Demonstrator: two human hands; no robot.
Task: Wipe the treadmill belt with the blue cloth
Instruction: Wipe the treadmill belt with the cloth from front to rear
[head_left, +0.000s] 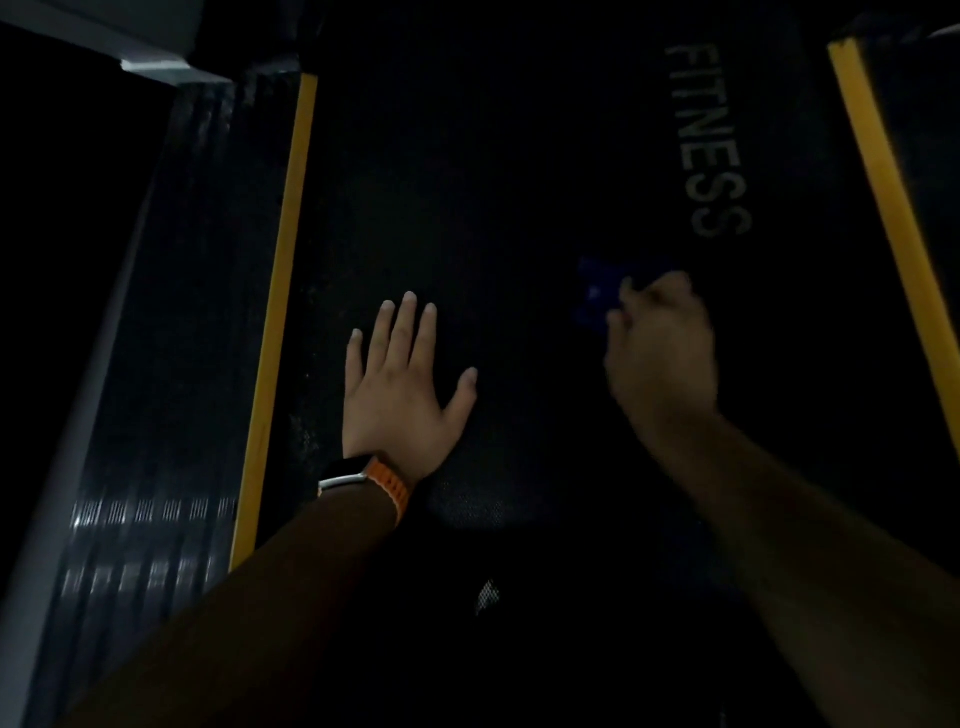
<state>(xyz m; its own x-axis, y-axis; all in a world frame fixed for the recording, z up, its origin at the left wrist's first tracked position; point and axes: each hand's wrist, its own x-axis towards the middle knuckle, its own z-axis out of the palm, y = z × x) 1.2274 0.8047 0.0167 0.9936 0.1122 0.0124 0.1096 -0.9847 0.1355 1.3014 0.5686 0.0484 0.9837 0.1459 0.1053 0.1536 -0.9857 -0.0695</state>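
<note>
— Where is the blue cloth (597, 296)?

— On the treadmill belt (493, 208), toward 2 o'clock from the middle of the view. It is dark and partly hidden, and only a small blue patch shows.

— Who has it?

— The right hand (662, 353). The cloth sticks out at that hand's 10 o'clock. The hand is blurred, but its fingers (626, 291) bend down over the cloth's near edge and grasp it against the belt.

— And the other hand?

— The left hand (400, 384) is at 9 o'clock from the right one, well apart from it. It lies flat on the belt, palm down, fingers straight and spread, holding nothing. A watch (358, 475) with an orange band sits on that wrist.

— What lies around them?

— The grey word FITNESS (709, 140) is printed on the belt at 12 o'clock from the cloth. A yellow strip (275, 322) edges the belt at 9 o'clock, with a ribbed side rail (171, 312) beyond it. A second yellow strip (893, 182) runs along the 3 o'clock edge.
</note>
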